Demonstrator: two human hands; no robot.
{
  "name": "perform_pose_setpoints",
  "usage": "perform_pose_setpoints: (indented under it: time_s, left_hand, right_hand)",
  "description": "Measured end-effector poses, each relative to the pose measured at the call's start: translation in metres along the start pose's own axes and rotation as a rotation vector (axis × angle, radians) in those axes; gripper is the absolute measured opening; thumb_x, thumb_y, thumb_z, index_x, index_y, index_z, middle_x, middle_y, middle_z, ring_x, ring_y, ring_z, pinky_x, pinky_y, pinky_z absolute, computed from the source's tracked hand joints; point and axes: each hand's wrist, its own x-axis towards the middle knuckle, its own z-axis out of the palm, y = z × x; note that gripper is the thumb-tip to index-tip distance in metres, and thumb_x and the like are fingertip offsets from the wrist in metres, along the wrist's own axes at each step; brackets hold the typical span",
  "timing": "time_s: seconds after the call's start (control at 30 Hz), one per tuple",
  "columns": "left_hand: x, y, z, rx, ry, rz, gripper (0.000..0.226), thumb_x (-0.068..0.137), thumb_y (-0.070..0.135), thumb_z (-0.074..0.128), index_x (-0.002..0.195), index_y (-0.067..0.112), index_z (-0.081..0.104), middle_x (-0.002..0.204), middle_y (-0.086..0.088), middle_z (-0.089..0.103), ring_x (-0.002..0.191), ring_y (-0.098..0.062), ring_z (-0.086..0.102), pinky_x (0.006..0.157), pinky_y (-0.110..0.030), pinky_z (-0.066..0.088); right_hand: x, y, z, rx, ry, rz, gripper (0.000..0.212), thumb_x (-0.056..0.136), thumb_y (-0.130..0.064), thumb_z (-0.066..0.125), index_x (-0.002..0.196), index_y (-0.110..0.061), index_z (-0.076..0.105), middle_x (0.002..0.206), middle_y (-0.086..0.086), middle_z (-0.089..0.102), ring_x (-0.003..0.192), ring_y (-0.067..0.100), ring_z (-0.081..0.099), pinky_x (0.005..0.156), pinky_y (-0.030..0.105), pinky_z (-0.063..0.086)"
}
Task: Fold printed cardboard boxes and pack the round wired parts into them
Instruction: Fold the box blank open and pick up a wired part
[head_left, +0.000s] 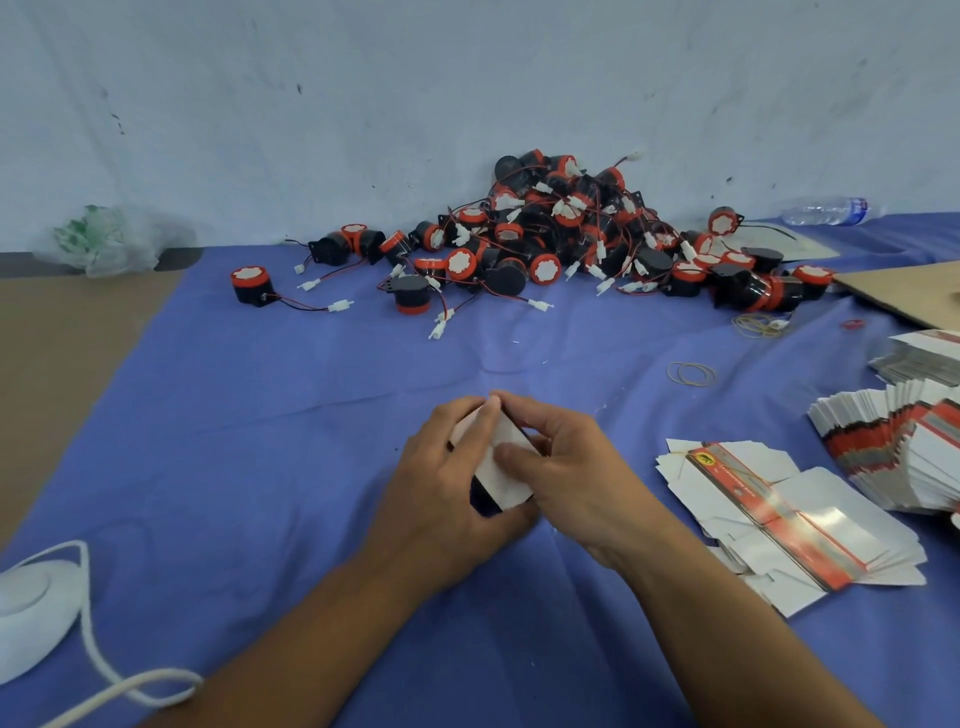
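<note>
both hands work one box at mid-cloth: left hand curls round its side, right hand pinches the white flap. risk: flap creases or pops open if pressed off its fold; whether a part is inside cannot be told. heap of round wired parts lies well beyond, flat box blanks to the right. loose rubber bands lie between the box and the heap.

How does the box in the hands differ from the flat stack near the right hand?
The box is one piece, folded into shape, gripped by the left hand and right hand; the flat stack lies unfolded, untouched. The box shows white and black; the flat stack shows a red stripe. Both are white card.
</note>
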Motion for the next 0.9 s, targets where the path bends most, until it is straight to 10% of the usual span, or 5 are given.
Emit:
perform_pose_setpoints:
  time_s: [0.1,0.3,0.4,0.63,0.9]
  left_hand:
    - [0.000,-0.005,-0.005,-0.266,-0.043,-0.188,0.091,0.074,0.055,0.068,0.151,0.030,0.028,0.139,0.027,0.047,0.126,0.007,0.047,0.099,-0.012,0.040]
    - [0.012,-0.018,-0.010,-0.856,-0.004,-0.385,0.049,0.089,0.037,0.051,0.138,0.038,0.045,0.141,0.015,0.054,0.132,-0.007,0.048,0.110,-0.038,0.041]
    - [0.013,-0.022,-0.013,-0.730,-0.119,-0.314,0.041,0.093,0.029,0.054,0.133,0.035,0.051,0.126,0.011,0.064,0.114,-0.008,0.062,0.092,-0.027,0.051]
    - [0.007,-0.027,-0.011,-0.267,0.016,-0.120,0.045,0.075,0.040,0.081,0.105,0.033,0.049,0.122,0.002,0.039,0.115,0.004,0.048,0.087,-0.011,0.046]
    - [0.006,-0.031,-0.009,0.202,0.063,-0.036,0.044,0.071,0.032,0.087,0.100,0.005,0.068,0.102,-0.003,0.064,0.095,-0.017,0.061,0.082,-0.026,0.050]
  right_hand:
    - [0.005,0.003,-0.003,-0.026,0.100,-0.054,0.046,0.091,-0.004,0.066,0.129,-0.030,0.064,0.117,-0.001,0.071,0.106,0.017,0.069,0.091,0.034,0.057]
    - [0.006,0.010,-0.007,-0.915,0.087,-0.624,0.095,0.077,-0.001,0.075,0.156,-0.017,0.025,0.142,-0.003,0.032,0.121,0.013,0.040,0.103,0.022,0.031]
    - [0.007,0.023,0.009,-1.093,0.001,-0.739,0.111,0.067,0.007,0.071,0.158,-0.016,0.012,0.138,0.003,0.038,0.118,0.023,0.046,0.104,0.030,0.032]
    - [0.006,0.026,-0.011,-1.095,0.254,-0.591,0.044,0.076,-0.053,0.074,0.100,-0.015,0.070,0.124,0.003,0.059,0.113,0.025,0.052,0.098,0.036,0.031]
    - [0.003,0.032,-0.009,-1.040,0.164,-0.142,0.062,0.091,-0.058,0.057,0.136,-0.018,0.044,0.151,-0.003,0.035,0.133,0.020,0.032,0.108,0.027,0.032]
